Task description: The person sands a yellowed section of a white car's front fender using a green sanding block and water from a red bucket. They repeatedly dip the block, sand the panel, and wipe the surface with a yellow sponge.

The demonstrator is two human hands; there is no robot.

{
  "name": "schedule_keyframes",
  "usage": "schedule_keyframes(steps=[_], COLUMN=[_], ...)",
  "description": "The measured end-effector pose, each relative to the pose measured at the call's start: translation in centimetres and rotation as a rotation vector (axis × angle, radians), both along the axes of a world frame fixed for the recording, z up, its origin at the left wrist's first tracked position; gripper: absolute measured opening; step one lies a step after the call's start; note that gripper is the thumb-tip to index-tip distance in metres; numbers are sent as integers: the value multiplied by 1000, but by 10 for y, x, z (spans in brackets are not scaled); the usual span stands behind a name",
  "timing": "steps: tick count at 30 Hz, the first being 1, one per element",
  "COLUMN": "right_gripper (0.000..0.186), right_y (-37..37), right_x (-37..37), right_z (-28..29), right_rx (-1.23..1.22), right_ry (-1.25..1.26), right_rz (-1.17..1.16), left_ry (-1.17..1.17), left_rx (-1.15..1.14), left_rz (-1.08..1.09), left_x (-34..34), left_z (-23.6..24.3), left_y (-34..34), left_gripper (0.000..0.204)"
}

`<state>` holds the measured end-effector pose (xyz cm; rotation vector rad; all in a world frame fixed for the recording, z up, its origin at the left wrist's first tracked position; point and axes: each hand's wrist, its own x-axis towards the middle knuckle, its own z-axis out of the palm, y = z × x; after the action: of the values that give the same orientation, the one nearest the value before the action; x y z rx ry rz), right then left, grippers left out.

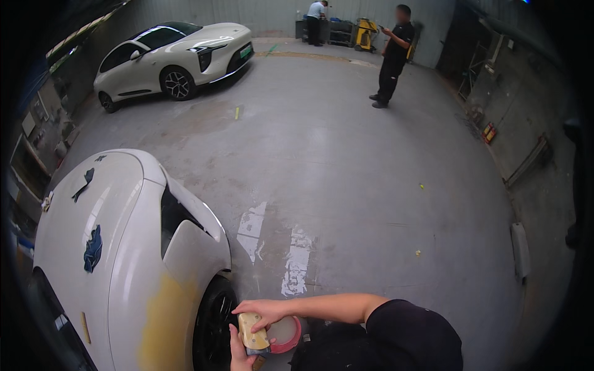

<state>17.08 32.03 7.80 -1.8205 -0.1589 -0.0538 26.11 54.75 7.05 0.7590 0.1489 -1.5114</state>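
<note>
Both my hands are together at the bottom of the view, beside the front wheel (213,328) of a white car. Between them is a sanding block (252,331) with a pale yellow face dotted with holes and a dark grey edge. My right hand (267,311) reaches in from the right, its fingers closed over the block's top and side. My left hand (239,353) grips it from below and the left, thumb upright. A round pink-rimmed bucket (298,337) with a whitish inside stands just right of the block. On the car's fender is a dull yellow patch (164,321).
Dark blue cloths (93,248) lie on the near car's hood (127,210). A second white car (179,55) is parked at the far left. One person (396,52) stands far right; another (315,21) stands by the back wall near a yellow cart (365,35).
</note>
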Motion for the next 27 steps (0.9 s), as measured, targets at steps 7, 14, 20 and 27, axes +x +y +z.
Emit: schedule_keyframes(steps=[7,14,20,27], right_gripper=[33,58,32,22], right_y=[-39,7,104,194], right_x=[-58,-74,-43,-19], right_z=[31,83,103,90], right_rx=[-178,-436,-598,-300], right_ry=[-80,-125,-315,-238], right_rz=[-36,-119,-333,-613], left_ry=[-159,-474,-478,-518], left_rx=[267,-20,-20,-59], left_rz=[-452,-807,-878,-364], left_x=[1,7,56,177], left_z=[37,73,92,113], left_y=[-66,-50,24,125], left_gripper=[100,78,61,38])
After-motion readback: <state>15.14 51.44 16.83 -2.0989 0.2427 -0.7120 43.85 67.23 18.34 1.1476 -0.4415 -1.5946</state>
